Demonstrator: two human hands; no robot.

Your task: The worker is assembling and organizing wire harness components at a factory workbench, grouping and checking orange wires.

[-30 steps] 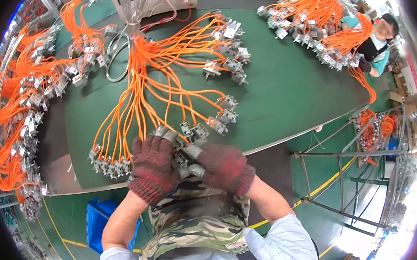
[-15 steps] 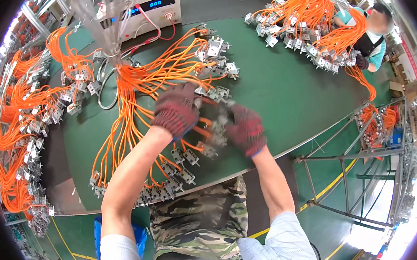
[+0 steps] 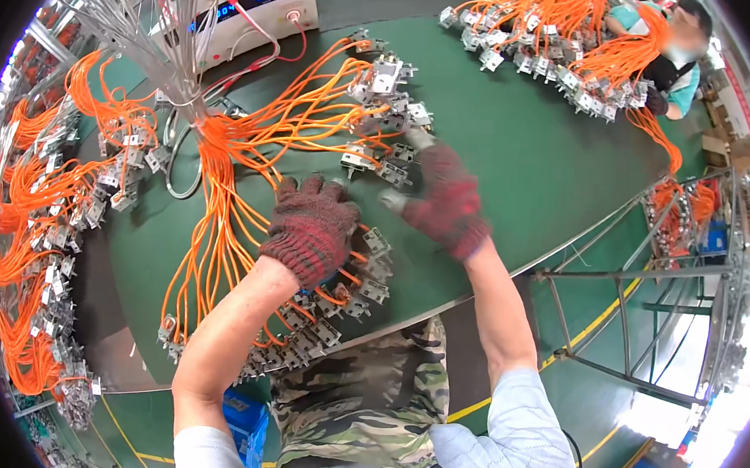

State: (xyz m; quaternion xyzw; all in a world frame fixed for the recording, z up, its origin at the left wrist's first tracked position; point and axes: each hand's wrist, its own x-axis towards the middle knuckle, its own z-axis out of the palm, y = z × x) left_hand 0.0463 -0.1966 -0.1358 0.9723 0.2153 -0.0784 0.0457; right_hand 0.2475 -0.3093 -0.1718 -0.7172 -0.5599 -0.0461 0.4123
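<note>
A fan of orange cables [image 3: 237,159] spreads over the green table, gathered at its left end into grey cable strands [image 3: 167,41]. Small silver metal parts [image 3: 389,77] sit on the cable ends. My left hand [image 3: 313,230], in a dark red knitted glove, lies flat across the middle cables with its fingers spread, covering what is under the palm. In a matching glove with grey fingertips, my right hand [image 3: 445,195] has thumb and forefinger apart. Its forefinger reaches close to the metal parts at the upper right of the fan; whether it touches them I cannot tell.
A power supply [image 3: 264,18] with lit displays and red leads stands behind the cables. More orange cable bundles [image 3: 17,252] hang along the left. Another person [image 3: 678,60] handles a similar bundle [image 3: 563,30] at far right. A metal frame [image 3: 641,279] stands beyond the table's right edge.
My left hand has moved nearer to me and its fingers have spread. My right hand has moved away from me, toward the upper metal parts. Several metal parts now lie beside the left hand.
</note>
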